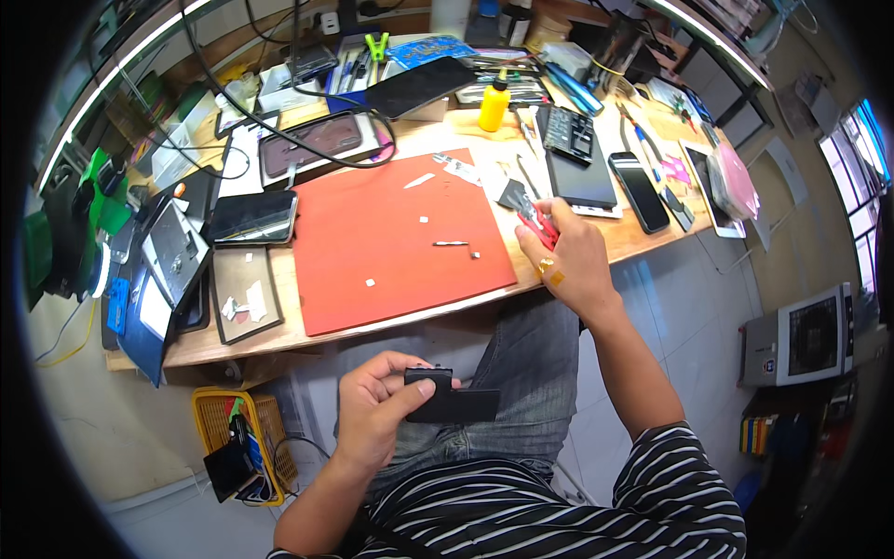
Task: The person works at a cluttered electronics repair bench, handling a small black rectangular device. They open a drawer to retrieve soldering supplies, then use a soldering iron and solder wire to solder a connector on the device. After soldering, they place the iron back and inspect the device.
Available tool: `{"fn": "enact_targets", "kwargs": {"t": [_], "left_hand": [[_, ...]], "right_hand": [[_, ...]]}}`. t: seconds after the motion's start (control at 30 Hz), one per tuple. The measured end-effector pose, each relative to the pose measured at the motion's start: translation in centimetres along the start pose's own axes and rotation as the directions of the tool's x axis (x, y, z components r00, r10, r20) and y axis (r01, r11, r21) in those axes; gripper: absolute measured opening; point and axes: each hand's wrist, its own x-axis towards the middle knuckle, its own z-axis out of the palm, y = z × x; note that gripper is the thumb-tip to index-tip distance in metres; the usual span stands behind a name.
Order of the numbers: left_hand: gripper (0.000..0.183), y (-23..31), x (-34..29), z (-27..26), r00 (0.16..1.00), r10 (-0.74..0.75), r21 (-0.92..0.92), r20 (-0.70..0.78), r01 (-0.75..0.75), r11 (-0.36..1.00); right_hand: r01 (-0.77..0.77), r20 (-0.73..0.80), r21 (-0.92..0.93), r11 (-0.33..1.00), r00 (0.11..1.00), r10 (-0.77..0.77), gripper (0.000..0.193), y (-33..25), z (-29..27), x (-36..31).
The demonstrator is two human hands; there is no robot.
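My left hand [372, 405] is over my lap, thumb and fingers closed on a flat black stepped piece [461, 406], which looks like a phone battery. At the right edge of the red-orange mat [400, 270], my right hand [575, 261] grips red-handled pliers [538, 224] with their metal head pointing away from me. A small dark flat piece [511, 194] lies by the pliers' tip. On the mat are a thin pen-like tool [451, 244], small white bits [424, 220] and clear strips [458, 168].
Right of the mat lie a dark flat device [579, 177], a phone [639, 193] and long-handled pliers [638, 130]. A yellow bottle [494, 104] stands behind. On the left are a phone [251, 219] and a black-framed panel [246, 296]. A yellow basket [214, 419] sits below the bench.
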Motion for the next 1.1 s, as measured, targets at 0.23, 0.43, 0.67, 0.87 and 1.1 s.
{"fn": "enact_targets", "kwargs": {"t": [0.23, 0.43, 0.67, 0.87, 1.1], "left_hand": [[0.015, 0.5, 2.6, 3.9, 0.989, 0.125, 0.018, -0.083, -0.124, 0.992], [0.015, 0.3, 2.8, 2.7, 0.969, 0.181, -0.036, -0.169, -0.19, 0.981], [0.013, 2.4, 3.1, 1.3, 0.924, 0.236, 0.097, -0.302, -0.217, 0.971], [0.017, 2.0, 6.0, 2.2, 0.924, 0.149, 0.075, -0.352, -0.131, 0.989], [0.014, 4.9, 8.5, 1.8, 0.895, 0.445, 0.873, -0.037, -0.188, 0.451]], "right_hand": [[0.231, -0.231, -0.255, 0.939, 0.928, -0.292, 0.047, 3.3, -0.8, 4.6], [0.504, -0.066, -0.086, 0.859, 0.858, -0.51, 0.044, 0.6, -1.2, 1.7], [0.418, 0.021, -0.036, 0.908, 0.909, -0.417, 0.03, -0.6, 1.4, -1.4], [0.39, -0.027, 0.07, 0.918, 0.921, -0.389, 0.015, -0.3, 1.9, -1.3], [0.405, -0.029, 0.046, 0.913, 0.914, -0.404, 0.01, 0.3, 0.9, 1.2]]}}
